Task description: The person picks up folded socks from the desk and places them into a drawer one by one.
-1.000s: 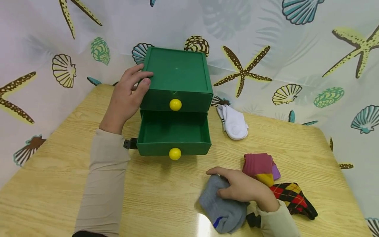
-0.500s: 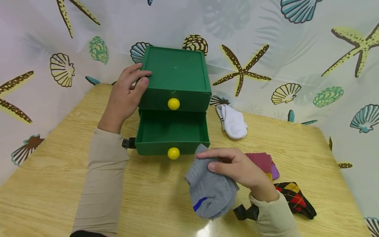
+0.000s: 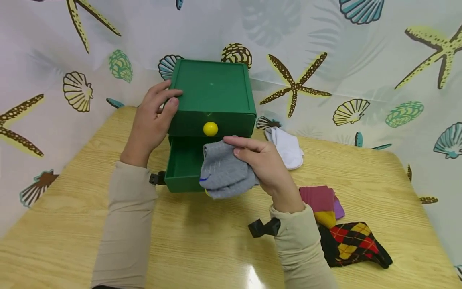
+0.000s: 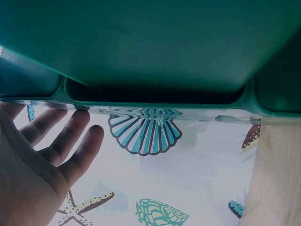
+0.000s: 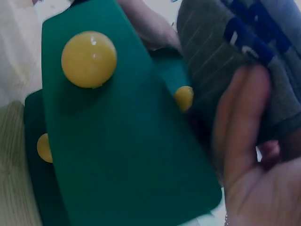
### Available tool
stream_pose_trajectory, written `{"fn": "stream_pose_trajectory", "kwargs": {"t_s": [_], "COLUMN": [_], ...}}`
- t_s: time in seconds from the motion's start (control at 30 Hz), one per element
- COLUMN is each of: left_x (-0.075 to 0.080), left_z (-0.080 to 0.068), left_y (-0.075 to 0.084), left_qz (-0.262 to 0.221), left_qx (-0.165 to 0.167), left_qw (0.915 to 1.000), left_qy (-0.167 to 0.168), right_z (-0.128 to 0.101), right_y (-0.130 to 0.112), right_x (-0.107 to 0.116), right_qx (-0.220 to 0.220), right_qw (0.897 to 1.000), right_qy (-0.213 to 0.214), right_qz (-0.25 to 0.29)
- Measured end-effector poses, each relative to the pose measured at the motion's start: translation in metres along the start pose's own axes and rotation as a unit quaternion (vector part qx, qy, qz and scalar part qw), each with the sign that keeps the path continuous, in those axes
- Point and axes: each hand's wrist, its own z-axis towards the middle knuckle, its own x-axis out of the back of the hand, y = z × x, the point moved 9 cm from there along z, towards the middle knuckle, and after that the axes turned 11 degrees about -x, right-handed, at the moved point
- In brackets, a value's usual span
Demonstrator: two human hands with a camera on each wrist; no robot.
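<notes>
Fingers and thumb of the right hand (image 3: 265,166) have the grey socks (image 3: 227,172) pinched between them, and here they are, right over the pulled-out lower drawer (image 3: 183,184) of the green cabinet (image 3: 214,86)! The bundle hangs across the drawer's right part and front wall, hiding most of its yellow knob; the right wrist view is blurred there, so whether the cloth touches the rim I can't tell. Blue patches show on the knit. Over on the left, the left hand (image 3: 153,116) rests against the cabinet's top left edge, fingers slightly bent and spread a little apart, gripping nothing. Above the drawer sits the upper drawer front with its own yellow knob (image 3: 210,129), pushed in flush. Now to the right side of the table (image 3: 209,249): the white sock (image 3: 286,148) lies at the far end, beside the cabinet; nearer comes the folded maroon sock (image 3: 317,199) with its mustard part, a purple piece (image 3: 339,209) poking out at its right; and nearest, the argyle sock (image 3: 353,245) in black, red and yellow, partly behind the right sleeve (image 3: 297,237). Shells and starfish cover the cloth backdrop (image 3: 213,24) at the far side.
</notes>
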Motion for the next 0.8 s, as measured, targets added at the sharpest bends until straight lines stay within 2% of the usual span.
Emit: {"fn": "stream_pose_trajectory", "kwargs": {"t_s": [0.13, 0.23, 0.37, 0.6, 0.73, 0.8], "left_x": [-0.001, -0.001, 0.002, 0.001, 0.001, 0.002], "left_z": [-0.001, -0.001, -0.001, -0.003, -0.002, -0.002], "left_y": [0.0, 0.001, 0.001, 0.001, 0.001, 0.002], "left_qz": [-0.004, -0.003, 0.002, 0.009, 0.009, 0.006], "left_qx": [-0.006, -0.005, -0.004, -0.008, -0.006, -0.005], "left_qw": [1.0, 1.0, 1.0, 0.9999, 0.9999, 0.9999], "left_qy": [0.004, 0.006, 0.009, 0.002, 0.004, 0.006], "right_z": [0.01, 0.013, 0.016, 0.022, 0.027, 0.028], "right_y": [0.003, 0.004, 0.002, 0.009, 0.006, 0.001], "right_x": [0.005, 0.006, 0.002, 0.001, -0.003, -0.008], "right_qx": [-0.014, -0.015, -0.019, -0.082, -0.061, -0.034], "right_qw": [0.997, 0.993, 0.99, 0.981, 0.974, 0.975], "right_qy": [0.065, 0.082, 0.085, 0.09, 0.093, 0.075], "right_qz": [-0.048, -0.079, -0.111, -0.152, -0.197, -0.206]}}
